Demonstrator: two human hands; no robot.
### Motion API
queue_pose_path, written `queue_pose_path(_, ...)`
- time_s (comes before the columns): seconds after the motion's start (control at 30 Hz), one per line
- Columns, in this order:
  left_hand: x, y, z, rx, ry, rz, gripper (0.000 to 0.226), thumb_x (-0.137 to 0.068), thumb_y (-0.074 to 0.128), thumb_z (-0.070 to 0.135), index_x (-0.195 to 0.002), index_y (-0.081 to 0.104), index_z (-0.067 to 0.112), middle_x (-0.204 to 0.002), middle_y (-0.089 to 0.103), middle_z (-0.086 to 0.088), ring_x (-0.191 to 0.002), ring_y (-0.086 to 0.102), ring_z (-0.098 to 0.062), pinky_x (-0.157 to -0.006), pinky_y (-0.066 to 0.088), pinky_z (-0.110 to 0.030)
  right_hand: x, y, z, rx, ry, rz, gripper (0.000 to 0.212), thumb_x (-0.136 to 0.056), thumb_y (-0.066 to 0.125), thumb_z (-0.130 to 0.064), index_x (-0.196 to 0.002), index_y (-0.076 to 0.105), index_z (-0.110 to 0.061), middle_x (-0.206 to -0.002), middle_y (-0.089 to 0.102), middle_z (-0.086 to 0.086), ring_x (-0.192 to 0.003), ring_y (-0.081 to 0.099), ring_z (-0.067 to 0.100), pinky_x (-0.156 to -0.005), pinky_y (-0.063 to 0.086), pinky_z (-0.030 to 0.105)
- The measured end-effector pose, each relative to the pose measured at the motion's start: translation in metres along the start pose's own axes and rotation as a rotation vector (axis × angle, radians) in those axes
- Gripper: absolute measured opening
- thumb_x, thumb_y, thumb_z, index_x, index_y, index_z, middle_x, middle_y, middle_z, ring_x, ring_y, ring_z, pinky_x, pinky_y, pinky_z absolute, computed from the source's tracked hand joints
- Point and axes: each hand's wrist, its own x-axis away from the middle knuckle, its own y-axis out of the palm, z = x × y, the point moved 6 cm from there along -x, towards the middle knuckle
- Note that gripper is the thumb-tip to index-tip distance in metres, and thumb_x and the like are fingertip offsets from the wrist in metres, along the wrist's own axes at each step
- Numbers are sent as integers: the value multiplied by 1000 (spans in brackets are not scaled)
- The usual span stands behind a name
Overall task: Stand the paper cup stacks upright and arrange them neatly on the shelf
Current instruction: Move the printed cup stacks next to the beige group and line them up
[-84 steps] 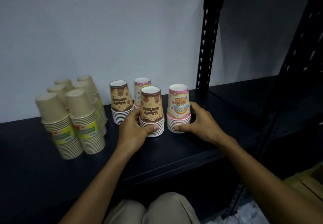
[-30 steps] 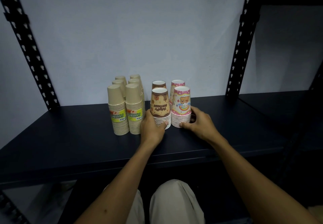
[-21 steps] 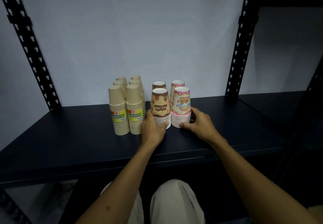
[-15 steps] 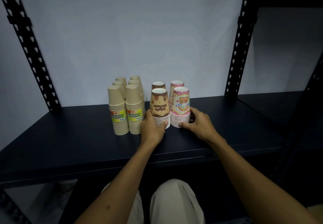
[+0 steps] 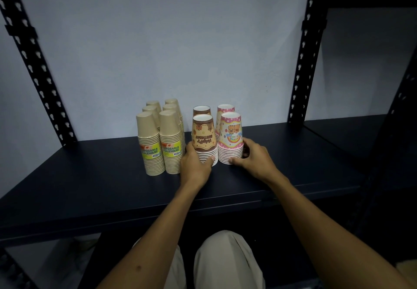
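Your left hand (image 5: 194,166) curls round the brown stack (image 5: 204,140), right hand (image 5: 252,159) round the pink stack (image 5: 231,138), both upright at 12 o'clock mid-shelf (image 5: 90,182); kraft stacks (image 5: 161,144) stand at 9 o'clock. Squeeze unevenly and, I'd judge, a stack tips into its neighbours

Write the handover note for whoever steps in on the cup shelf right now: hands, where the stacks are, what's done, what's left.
Left hand: fingers curled round the base of the front brown cup stack.
Right hand: gripping the base of the front pink cup stack.
Behind them stand the rear brown stack and rear pink stack. The six plain kraft stacks stand in two rows just to the left, all on the dark shelf.
Done: every visible stack stands rim-down, grouped by design.
Left: probably only a last nudge to square the two front stacks with their neighbours, then let go.
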Motion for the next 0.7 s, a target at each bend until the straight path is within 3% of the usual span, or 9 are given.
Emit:
queue_pose_path(0.47,0,1,-1,-29,15,3,63,-82,71,22,-136,40,10,-135,54,-7,-122,52,-27,-96,43,-34,0,-1,2,25,-5,6,69,-76,80,-22,-137,47,-15,-130,61,1,-102,54,2,-83,43,12)
queue_pose_path(0.7,0,3,-5,-106,-29,-10,81,-83,70,27,-145,25,2,-144,45,-13,-130,45,-32,-102,41,-38,4,-2,0,50,0,-1,70,-76,80,-22,-138,47,-15,-130,61,1,-102,54,4,-87,44,18)
